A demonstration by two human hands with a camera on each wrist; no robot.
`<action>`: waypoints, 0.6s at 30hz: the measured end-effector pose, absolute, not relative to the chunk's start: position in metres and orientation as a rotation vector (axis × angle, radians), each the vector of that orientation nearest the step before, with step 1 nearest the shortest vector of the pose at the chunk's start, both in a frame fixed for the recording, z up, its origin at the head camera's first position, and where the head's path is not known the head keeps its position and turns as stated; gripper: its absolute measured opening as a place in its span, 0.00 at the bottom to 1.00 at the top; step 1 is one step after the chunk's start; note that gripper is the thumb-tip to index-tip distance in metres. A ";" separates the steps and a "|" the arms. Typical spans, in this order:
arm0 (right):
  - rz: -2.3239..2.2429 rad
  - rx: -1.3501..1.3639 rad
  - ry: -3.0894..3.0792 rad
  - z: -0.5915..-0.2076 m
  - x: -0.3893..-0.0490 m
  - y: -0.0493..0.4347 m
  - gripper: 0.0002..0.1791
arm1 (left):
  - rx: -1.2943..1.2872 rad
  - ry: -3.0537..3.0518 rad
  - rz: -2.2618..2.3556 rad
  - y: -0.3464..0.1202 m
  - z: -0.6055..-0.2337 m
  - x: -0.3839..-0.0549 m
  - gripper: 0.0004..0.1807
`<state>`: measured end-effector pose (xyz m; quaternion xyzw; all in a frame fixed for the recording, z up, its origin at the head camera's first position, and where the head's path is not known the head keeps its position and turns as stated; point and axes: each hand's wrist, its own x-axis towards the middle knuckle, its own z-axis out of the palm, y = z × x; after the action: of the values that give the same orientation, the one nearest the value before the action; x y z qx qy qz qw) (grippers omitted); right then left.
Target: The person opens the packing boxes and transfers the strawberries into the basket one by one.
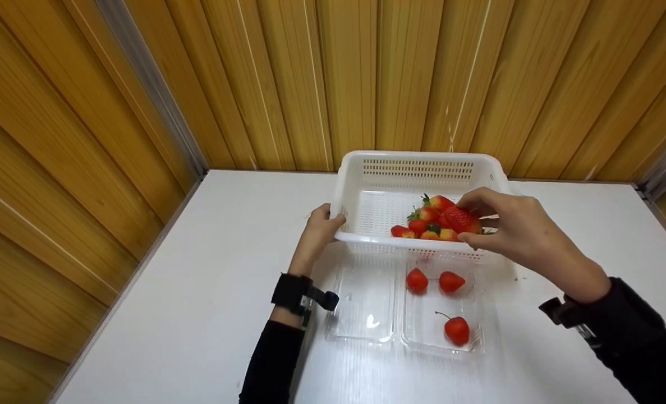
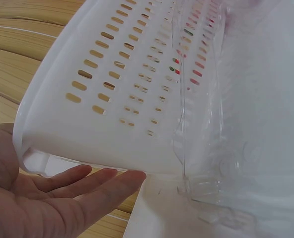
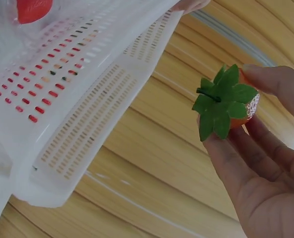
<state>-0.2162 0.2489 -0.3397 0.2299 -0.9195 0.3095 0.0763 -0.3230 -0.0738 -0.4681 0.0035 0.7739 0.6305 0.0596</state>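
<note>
My left hand [image 1: 317, 233] grips the left front corner of a white plastic basket [image 1: 417, 157], thumb over the rim and fingers beneath it. Several strawberries [image 1: 422, 213] with green leaves are heaped in the basket's front right. Above that heap my right hand [image 1: 526, 230] pinches one large strawberry [image 1: 460, 220] between thumb and fingers. Its green leaf cap [image 3: 226, 101] faces the right wrist camera. In front of the basket lies a clear plastic clamshell box [image 1: 361, 303], unfolded. Its right half contains two red strawberries [image 1: 451, 281] and a red cherry [image 1: 456, 331] with a thin stem.
Everything stands on a white table [image 1: 209, 314]. Yellow wood-look panels [image 1: 288, 84] rise behind it and along the left. The basket's front wall overhangs the back edge of the clear box in the head view.
</note>
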 end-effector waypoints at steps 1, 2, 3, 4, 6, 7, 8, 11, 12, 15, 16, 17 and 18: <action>0.923 0.679 -2.751 -0.340 -0.219 0.251 0.23 | 0.012 2.341 1.914 -0.074 -0.468 -0.323 0.25; 0.916 0.667 -2.750 -0.341 -0.221 0.253 0.23 | 0.013 2.342 1.912 -0.074 -0.468 -0.323 0.25; 0.909 0.655 -2.753 -0.342 -0.223 0.255 0.23 | 0.015 2.341 1.912 -0.074 -0.468 -0.323 0.25; 0.904 0.638 -2.756 -0.342 -0.225 0.258 0.23 | 0.016 2.343 1.905 -0.074 -0.468 -0.323 0.25; 0.895 0.603 -2.769 -0.343 -0.229 0.262 0.23 | 0.010 2.348 1.892 -0.075 -0.468 -0.323 0.26; 0.889 0.583 -2.781 -0.344 -0.232 0.264 0.23 | 0.008 2.351 1.885 -0.075 -0.469 -0.324 0.26; 0.887 0.561 -2.794 -0.345 -0.234 0.266 0.23 | 0.006 2.357 1.875 -0.075 -0.469 -0.324 0.26; 0.887 0.501 -2.829 -0.348 -0.242 0.273 0.24 | -0.002 2.372 1.861 -0.075 -0.468 -0.324 0.26; 0.890 0.484 -2.844 -0.349 -0.245 0.275 0.24 | -0.002 2.375 1.861 -0.075 -0.468 -0.324 0.26; 0.899 0.443 -2.865 -0.353 -0.252 0.280 0.25 | -0.004 2.381 1.860 -0.074 -0.467 -0.323 0.26; 0.900 0.429 -2.871 -0.354 -0.254 0.282 0.25 | -0.003 2.380 1.862 -0.074 -0.467 -0.323 0.26; 0.908 0.419 -2.879 -0.356 -0.257 0.284 0.26 | -0.002 2.381 1.861 -0.074 -0.467 -0.324 0.26; 0.916 0.410 -2.885 -0.358 -0.259 0.285 0.26 | -0.001 2.383 1.857 -0.074 -0.467 -0.324 0.26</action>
<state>-0.2588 0.2854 -0.3578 0.1341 -0.9436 0.2997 0.0434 -0.3237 -0.0742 -0.4669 -0.0002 0.7873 0.6136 0.0600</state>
